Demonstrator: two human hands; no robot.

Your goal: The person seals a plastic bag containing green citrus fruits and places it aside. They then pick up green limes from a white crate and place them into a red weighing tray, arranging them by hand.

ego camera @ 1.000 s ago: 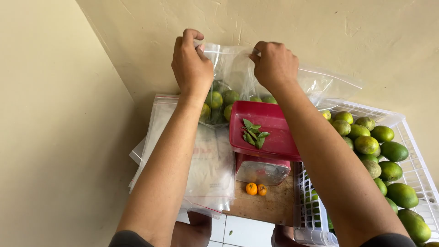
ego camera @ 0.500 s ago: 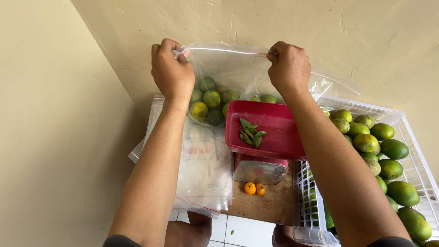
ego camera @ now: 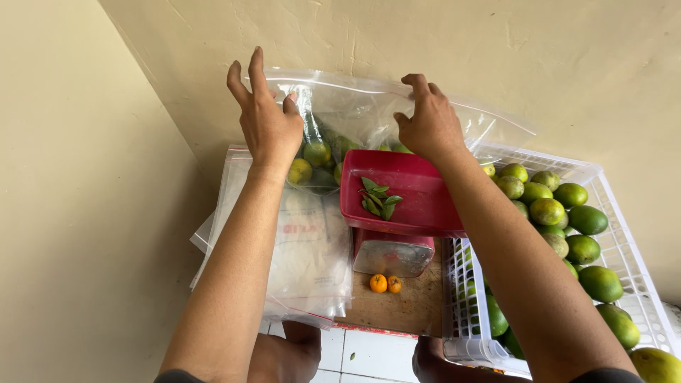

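Left hand (ego camera: 266,124) newly loosened; bag (ego camera: 355,117) upright.

Your hands hold up a clear zip bag (ego camera: 355,113) of green citrus against the wall. Below your left arm, a stack of empty clear bags (ego camera: 305,255) with faint red print lies flat beside the scale.

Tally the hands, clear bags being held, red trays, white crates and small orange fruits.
Hands: 2, left hand and right hand
Held bag: 1
Red tray: 1
White crate: 1
Orange fruits: 2
Total: 7
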